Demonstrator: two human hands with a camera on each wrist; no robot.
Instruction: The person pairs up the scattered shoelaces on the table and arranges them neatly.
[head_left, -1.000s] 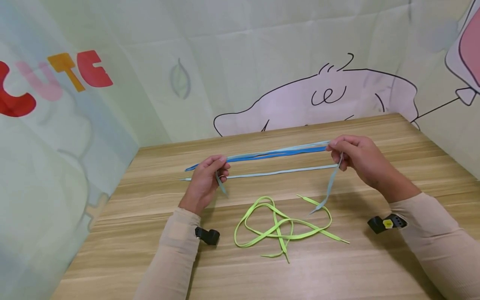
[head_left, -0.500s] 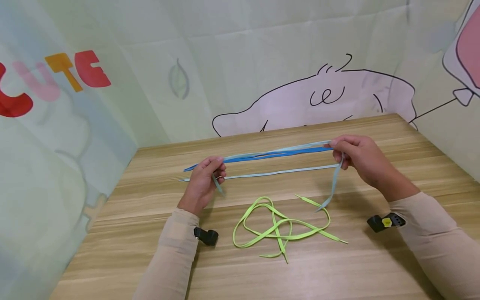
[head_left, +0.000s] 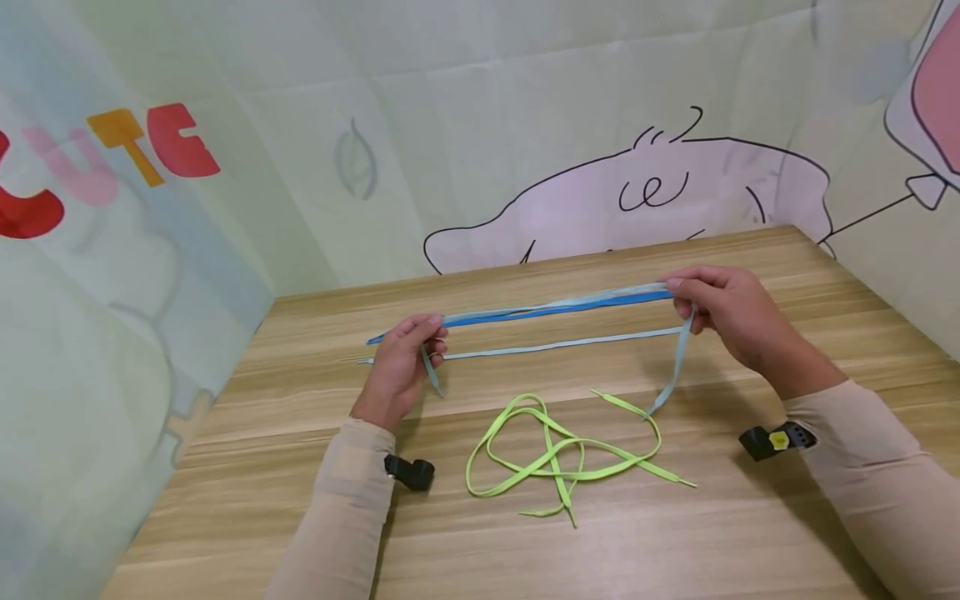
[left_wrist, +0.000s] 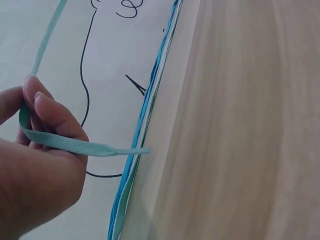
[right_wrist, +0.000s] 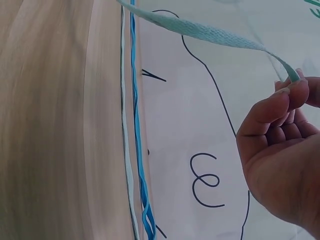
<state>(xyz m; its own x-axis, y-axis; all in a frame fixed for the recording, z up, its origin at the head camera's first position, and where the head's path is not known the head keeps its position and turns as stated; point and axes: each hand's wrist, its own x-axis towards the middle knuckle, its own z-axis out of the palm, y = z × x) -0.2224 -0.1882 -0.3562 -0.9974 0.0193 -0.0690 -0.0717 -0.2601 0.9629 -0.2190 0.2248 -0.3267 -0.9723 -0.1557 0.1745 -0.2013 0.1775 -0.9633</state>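
Observation:
A pale blue shoelace [head_left: 677, 367] is stretched above the table between both hands. My left hand [head_left: 397, 367] pinches it near one end; a short tail with a thin tip [left_wrist: 132, 151] sticks out past the palm in the left wrist view. My right hand [head_left: 735, 317] pinches the other side between thumb and fingers, and a longer tail [right_wrist: 210, 33] hangs down toward the green lace. Behind the taut stretch, darker blue shoelaces [head_left: 570, 306] lie straight along the table. Nearer, a second pale blue lace [head_left: 555, 345] lies straight, roughly parallel, its ends overlapped by the hands.
A lime green shoelace [head_left: 525, 476] lies in loose, crossing loops on the wooden table [head_left: 300, 517], between the forearms. Behind the table's far edge hangs a printed cloth [head_left: 300, 167] with cartoon drawings. Each wrist wears a small black camera [head_left: 411, 473].
My hands have drawn slightly apart, the right one moving right and the left one a little left. The hanging tail under my right hand has shifted right. The laces on the table stay put.

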